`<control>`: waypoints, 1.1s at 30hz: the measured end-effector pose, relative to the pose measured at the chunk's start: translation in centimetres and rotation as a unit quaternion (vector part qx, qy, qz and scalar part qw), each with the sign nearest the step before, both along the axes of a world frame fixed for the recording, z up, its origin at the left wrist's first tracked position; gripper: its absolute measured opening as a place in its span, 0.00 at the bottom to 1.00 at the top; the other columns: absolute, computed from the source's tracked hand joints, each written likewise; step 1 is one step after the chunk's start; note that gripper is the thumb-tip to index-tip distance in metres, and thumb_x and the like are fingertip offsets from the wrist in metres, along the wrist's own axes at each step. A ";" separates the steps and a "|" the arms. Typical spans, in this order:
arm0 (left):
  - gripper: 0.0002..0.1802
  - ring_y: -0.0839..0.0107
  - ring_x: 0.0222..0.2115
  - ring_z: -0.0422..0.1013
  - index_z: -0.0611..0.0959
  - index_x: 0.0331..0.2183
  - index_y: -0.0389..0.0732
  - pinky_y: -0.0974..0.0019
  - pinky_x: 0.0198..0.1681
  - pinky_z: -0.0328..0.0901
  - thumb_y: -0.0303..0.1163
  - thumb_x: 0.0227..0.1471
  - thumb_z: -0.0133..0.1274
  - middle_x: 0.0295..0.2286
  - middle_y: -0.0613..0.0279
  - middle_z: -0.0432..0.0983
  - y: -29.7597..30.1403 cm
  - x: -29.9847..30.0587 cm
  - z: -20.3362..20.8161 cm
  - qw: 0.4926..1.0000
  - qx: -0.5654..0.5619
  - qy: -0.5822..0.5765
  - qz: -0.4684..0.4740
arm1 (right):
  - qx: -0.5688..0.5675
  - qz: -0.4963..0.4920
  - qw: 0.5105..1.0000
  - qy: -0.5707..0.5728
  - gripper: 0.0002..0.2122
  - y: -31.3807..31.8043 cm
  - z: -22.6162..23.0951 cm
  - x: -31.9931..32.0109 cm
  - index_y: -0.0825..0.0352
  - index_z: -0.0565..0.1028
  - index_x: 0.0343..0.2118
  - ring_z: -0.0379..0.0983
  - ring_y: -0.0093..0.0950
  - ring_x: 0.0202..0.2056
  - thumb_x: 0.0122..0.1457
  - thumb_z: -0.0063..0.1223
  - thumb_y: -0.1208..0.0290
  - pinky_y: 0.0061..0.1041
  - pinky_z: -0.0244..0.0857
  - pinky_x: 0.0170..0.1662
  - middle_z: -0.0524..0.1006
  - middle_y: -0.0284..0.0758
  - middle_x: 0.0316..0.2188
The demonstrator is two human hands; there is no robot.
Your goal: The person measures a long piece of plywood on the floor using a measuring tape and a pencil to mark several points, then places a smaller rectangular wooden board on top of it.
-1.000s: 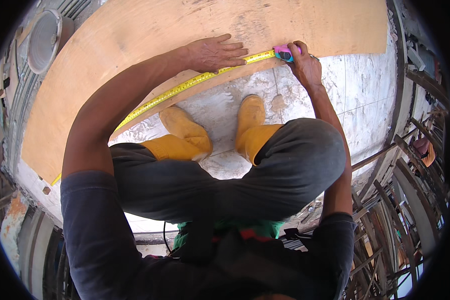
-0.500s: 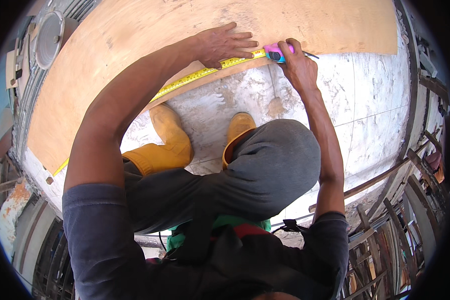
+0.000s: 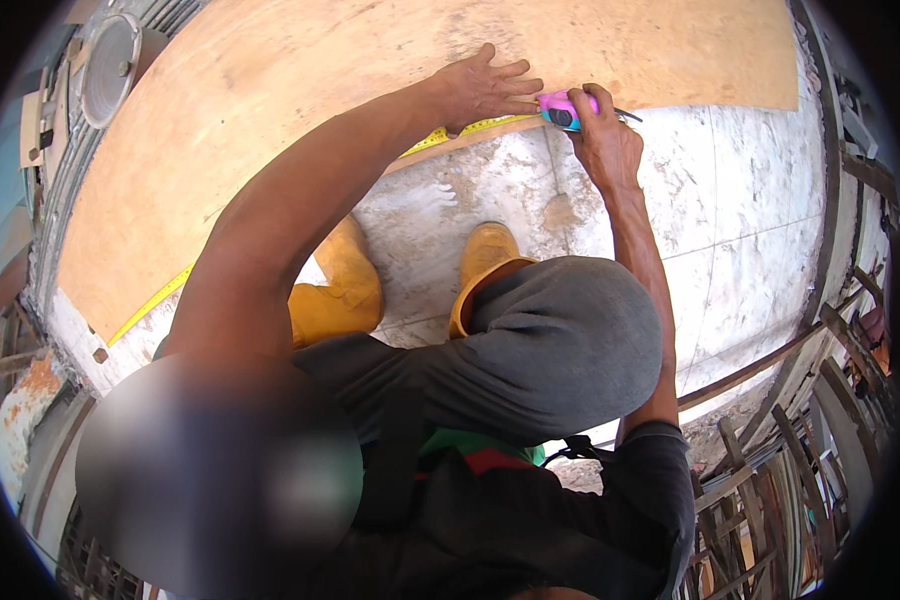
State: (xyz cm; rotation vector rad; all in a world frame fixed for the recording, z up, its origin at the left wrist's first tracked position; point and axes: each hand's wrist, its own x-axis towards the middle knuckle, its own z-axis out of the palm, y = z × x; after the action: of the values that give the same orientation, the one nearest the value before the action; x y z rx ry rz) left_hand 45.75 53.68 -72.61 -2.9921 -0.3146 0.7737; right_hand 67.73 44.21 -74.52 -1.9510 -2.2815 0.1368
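A large tan plywood sheet [image 3: 270, 110] lies on the floor, with a yellow tape measure blade [image 3: 425, 143] stretched along its near edge from the far left corner. My right hand [image 3: 606, 145] grips the pink and blue tape measure case [image 3: 562, 112] at the blade's right end. A thin dark piece [image 3: 628, 116] sticks out beside those fingers; its kind is unclear. Fingers spread, my left hand [image 3: 475, 92] rests on the sheet and partly over the blade, just left of the case. My left forearm hides the blade's middle stretch.
Beneath the sheet is a stained whitish tiled floor [image 3: 730, 190]. My yellow boots [image 3: 488, 250] stand close to the sheet's near edge. Stacked wooden pieces [image 3: 760, 500] lie at the lower right, and a round grey lid-like object [image 3: 108, 72] sits at the upper left.
My left hand has slid right along the blade, closer to the case. The right hand and case have shifted slightly right. My left forearm now covers more of the blade's middle.
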 end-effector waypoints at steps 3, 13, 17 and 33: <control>0.72 0.62 0.67 0.45 0.52 0.67 0.63 0.45 0.61 0.57 0.51 0.23 0.77 0.67 0.69 0.46 -0.1 0.5 0.1 1.000 0.028 -0.012 0.001 | -0.002 -0.026 1.000 0.000 0.20 0.1 0.0 1.0 0.51 0.70 0.48 0.80 0.40 0.29 0.53 0.59 0.73 0.37 0.73 0.27 0.72 0.32 0.53; 0.74 0.65 0.66 0.45 0.52 0.66 0.72 0.47 0.58 0.60 0.54 0.18 0.77 0.67 0.73 0.45 -0.9 3.2 0.1 0.997 0.074 0.019 0.028 | -0.002 -0.076 0.996 0.037 0.27 -0.4 0.3 1.4 0.48 0.67 0.55 0.80 0.43 0.31 0.51 0.64 0.69 0.39 0.75 0.30 0.66 0.38 0.59; 0.76 0.66 0.66 0.44 0.51 0.66 0.73 0.47 0.56 0.62 0.56 0.16 0.77 0.66 0.75 0.45 -1.1 3.1 -0.1 0.994 0.105 0.019 0.030 | -0.008 -0.125 0.990 0.072 0.31 -1.3 1.4 0.2 0.51 0.65 0.58 0.80 0.43 0.36 0.50 0.67 0.67 0.38 0.76 0.33 0.64 0.41 0.60; 0.78 0.69 0.65 0.44 0.50 0.65 0.82 0.52 0.48 0.63 0.58 0.11 0.78 0.66 0.81 0.45 -1.0 3.1 -0.4 0.994 0.104 0.003 0.041 | -0.083 -0.230 0.866 0.436 0.08 -9.1 -5.1 -8.3 0.66 0.79 0.36 0.76 0.46 0.26 0.63 0.53 0.66 0.39 0.68 0.30 0.77 0.47 0.21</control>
State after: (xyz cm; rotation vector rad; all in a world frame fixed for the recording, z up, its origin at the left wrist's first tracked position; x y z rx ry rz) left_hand 48.80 52.67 -73.04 -2.7962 -0.4876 0.7074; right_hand 59.40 35.13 -79.62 -1.8713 -1.2304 0.9571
